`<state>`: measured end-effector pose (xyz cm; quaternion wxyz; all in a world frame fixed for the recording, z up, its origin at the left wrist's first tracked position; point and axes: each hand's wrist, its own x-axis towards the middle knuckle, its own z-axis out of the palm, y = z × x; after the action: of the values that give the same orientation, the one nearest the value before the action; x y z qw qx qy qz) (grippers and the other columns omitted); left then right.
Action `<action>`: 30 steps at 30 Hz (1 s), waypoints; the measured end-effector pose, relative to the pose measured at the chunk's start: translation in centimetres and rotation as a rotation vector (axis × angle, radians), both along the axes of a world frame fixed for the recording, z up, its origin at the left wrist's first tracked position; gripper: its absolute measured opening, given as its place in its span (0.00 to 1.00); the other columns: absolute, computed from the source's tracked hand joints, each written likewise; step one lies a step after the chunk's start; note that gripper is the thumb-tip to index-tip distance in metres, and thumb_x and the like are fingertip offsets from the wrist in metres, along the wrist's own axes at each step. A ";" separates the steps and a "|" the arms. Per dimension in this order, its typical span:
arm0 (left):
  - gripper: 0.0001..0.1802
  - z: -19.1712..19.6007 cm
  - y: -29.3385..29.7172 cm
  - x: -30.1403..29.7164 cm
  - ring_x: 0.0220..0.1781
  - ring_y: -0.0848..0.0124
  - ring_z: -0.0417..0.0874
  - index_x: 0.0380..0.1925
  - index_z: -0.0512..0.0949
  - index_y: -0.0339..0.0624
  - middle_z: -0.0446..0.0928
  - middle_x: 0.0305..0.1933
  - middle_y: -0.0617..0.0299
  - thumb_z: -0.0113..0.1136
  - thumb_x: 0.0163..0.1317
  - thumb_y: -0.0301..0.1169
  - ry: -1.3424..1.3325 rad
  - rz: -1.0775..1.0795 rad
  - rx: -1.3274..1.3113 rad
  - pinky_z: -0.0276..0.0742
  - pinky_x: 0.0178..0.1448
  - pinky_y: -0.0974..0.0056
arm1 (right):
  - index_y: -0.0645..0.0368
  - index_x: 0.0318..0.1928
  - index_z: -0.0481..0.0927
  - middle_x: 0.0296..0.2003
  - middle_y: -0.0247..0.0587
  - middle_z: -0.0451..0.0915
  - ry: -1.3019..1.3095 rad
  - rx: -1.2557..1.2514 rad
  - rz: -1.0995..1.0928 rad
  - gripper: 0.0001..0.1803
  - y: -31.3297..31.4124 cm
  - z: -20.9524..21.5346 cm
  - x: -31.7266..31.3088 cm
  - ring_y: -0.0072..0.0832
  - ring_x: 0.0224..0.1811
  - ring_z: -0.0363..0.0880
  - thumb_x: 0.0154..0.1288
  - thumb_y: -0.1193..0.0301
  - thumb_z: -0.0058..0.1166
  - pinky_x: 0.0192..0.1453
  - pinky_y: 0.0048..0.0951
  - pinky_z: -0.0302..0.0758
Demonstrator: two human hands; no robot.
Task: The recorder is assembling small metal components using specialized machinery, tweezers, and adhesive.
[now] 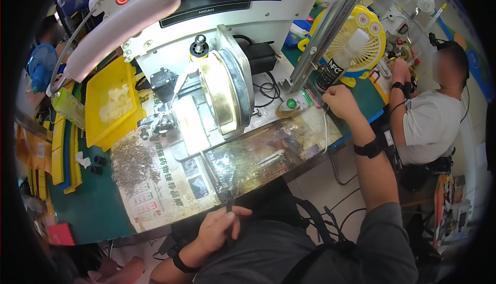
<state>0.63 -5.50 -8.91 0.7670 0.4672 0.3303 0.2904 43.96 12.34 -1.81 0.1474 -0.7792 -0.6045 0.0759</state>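
Foremost: grey sleeve. Near side of gold-rimmed wheel: left hand clamped on slim dark rod, probably light, stiff, best gripped mid-shaft. Right of wheel: right hand closed, contents unclear.

The left grip lies low and close in front of the torso, its back turned mostly upward; one finger reaches rightward while others bend beneath, and how tightly they close is unclear. Behind this grip, the left forearm runs down and leftward, only a short stretch showing. The right grip is well apart, farther forward and to the right, knuckles raised and fingers curled inward, the palm side hidden. From it the right forearm slants back toward the body, leading to the right upper arm.
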 end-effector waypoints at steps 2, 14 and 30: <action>0.28 0.1 0.2 0.1 0.23 0.77 0.71 0.53 0.78 0.26 0.75 0.19 0.61 0.41 0.75 0.43 0.002 -0.010 -0.009 0.65 0.34 0.73 | 0.62 0.36 0.87 0.33 0.53 0.85 0.146 -0.103 0.001 0.16 0.0 -0.4 0.7 0.47 0.39 0.85 0.56 0.62 0.56 0.46 0.42 0.80; 0.28 0.4 0.4 0.7 0.24 0.78 0.71 0.54 0.78 0.26 0.75 0.19 0.62 0.42 0.75 0.44 0.017 -0.033 -0.010 0.65 0.35 0.73 | 0.59 0.43 0.88 0.36 0.50 0.86 -0.051 -0.039 0.061 0.19 0.8 -0.6 -2.4 0.47 0.42 0.85 0.58 0.59 0.61 0.48 0.42 0.80; 0.27 -0.3 0.6 0.9 0.25 0.81 0.68 0.58 0.77 0.30 0.77 0.23 0.66 0.40 0.76 0.43 0.003 -0.105 -0.107 0.62 0.32 0.74 | 0.67 0.45 0.80 0.33 0.37 0.85 0.669 0.383 0.033 0.08 -0.9 -1.3 0.2 0.21 0.33 0.82 0.70 0.74 0.57 0.38 0.23 0.77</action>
<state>1.49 -4.85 -9.23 0.8046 0.4425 0.3216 0.2311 44.20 11.47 -3.11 0.4782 -0.6599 -0.5386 0.2141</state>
